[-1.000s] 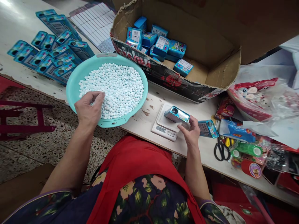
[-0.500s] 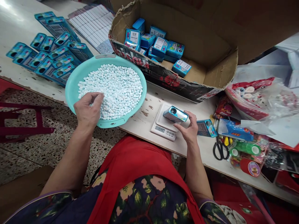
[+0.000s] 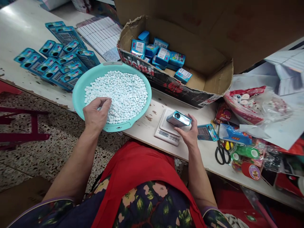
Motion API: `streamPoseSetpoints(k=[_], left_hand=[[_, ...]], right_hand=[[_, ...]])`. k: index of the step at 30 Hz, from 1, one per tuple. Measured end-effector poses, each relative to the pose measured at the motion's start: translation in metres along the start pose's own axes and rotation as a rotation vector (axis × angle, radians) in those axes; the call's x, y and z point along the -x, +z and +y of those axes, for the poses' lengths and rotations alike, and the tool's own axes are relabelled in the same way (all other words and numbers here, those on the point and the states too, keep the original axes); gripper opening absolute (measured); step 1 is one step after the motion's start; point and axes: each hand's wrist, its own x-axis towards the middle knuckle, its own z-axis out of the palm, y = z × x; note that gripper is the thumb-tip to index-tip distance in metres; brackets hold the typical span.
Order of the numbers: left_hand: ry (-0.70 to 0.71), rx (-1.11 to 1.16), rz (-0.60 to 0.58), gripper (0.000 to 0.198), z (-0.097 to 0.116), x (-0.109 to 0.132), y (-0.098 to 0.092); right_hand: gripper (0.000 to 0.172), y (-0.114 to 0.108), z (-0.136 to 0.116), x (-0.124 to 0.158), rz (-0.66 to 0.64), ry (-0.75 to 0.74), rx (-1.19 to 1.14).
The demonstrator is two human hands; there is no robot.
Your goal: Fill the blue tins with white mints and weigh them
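Observation:
My left hand [image 3: 96,114] rests in the near edge of a teal basin [image 3: 82,87] filled with small white pellets [image 3: 123,93], its fingers curled and pinched among them. A small blue box [image 3: 178,118] with a round hole in its end lies on a white digital scale [image 3: 166,135]. My right hand [image 3: 188,133] is closed around that box from the near side. A second blue box [image 3: 207,132] lies on the table just right of my right hand.
Several open blue boxes [image 3: 57,61] lie in rows at the far left. A torn cardboard carton [image 3: 180,90] holds more blue boxes behind the scale. Scissors [image 3: 222,154], tape rolls [image 3: 249,170] and plastic bags [image 3: 256,104] crowd the right. A printed sheet [image 3: 102,33] lies behind the basin.
The view has shifted slightly, so everything sits a little lower in the picture. Both hands keep their places, the left in the pellets and the right on the box.

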Motion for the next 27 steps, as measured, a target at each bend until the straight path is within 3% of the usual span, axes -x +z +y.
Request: streamPoseSetpoints(k=[3, 9, 11, 14, 17, 20, 23, 25, 27], left_hand=[[-0.012, 0.008, -0.02, 0.025, 0.0, 0.0, 0.0], [-0.004, 0.019, -0.033, 0.023, -0.003, -0.001, 0.002], [0.028, -0.005, -0.02, 0.023, -0.005, -0.001, 0.002], [0.133, -0.076, 0.03, 0.022, 0.003, 0.001, 0.003], [0.346, -0.028, 0.025, 0.03, 0.031, 0.003, 0.002], [0.588, 0.154, -0.22, 0.052, 0.074, 0.006, -0.003], [0.702, 0.276, -0.493, 0.048, 0.107, 0.01, -0.016], [0.661, 0.295, -0.505, 0.038, 0.112, 0.01, -0.031], [0.529, 0.255, -0.352, 0.036, 0.1, 0.005, -0.052]], right_hand=[[0.084, 0.002, -0.001, -0.001, 0.026, 0.035, 0.003], [0.043, 0.006, -0.005, -0.004, 0.061, 0.183, -0.011], [0.037, 0.006, -0.006, -0.005, 0.068, 0.201, -0.066], [0.039, 0.006, -0.014, -0.012, 0.219, 0.205, -0.208], [0.04, 0.013, -0.042, -0.022, 0.321, 0.17, -0.275], [0.038, 0.028, -0.088, -0.027, 0.133, 0.021, -0.258], [0.038, 0.045, -0.129, -0.026, -0.084, -0.137, -0.318], [0.048, 0.052, -0.142, -0.025, -0.156, -0.184, -0.382], [0.063, 0.048, -0.142, -0.024, -0.125, -0.194, -0.425]])
